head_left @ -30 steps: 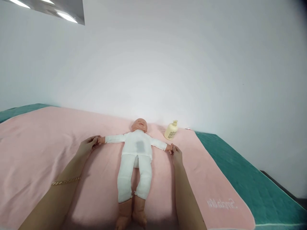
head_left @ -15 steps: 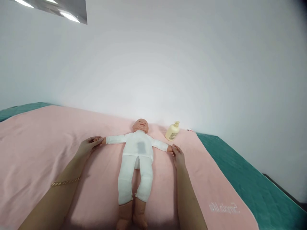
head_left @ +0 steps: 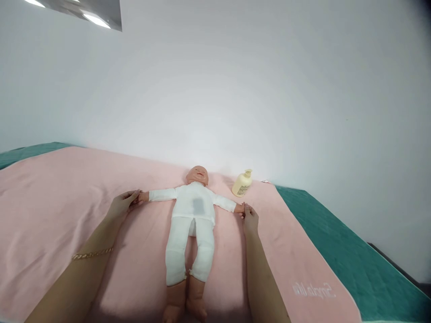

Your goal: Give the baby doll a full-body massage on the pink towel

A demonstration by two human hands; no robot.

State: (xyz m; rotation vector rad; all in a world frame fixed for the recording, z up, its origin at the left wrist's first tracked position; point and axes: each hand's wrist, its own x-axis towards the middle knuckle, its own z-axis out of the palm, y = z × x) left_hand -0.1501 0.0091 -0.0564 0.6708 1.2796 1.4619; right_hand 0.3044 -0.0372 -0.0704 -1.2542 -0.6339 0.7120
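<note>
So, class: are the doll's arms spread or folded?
Spread: the doll has both arms straight out sideways, the left hand and right hand each holding one.

Head view. A plain white wall (head_left: 235, 89) fills the upper and far part of the scene, unbroken and evenly lit, slightly brighter at its centre. At top left, a reflective grey ceiling panel (head_left: 84, 13) shows bright strips of lamp light. Below the wall lies a bed with a teal quilted cover (head_left: 336, 242), visible along the right side and as a narrow band at far left. A pink blanket (head_left: 50, 202) is spread over most of the cover, from the near edge to the wall; pale embroidered lettering (head_left: 314, 290) sits near its right near corner. At far right, a dark strip of floor (head_left: 397, 264) meets the base of the wall.
</note>
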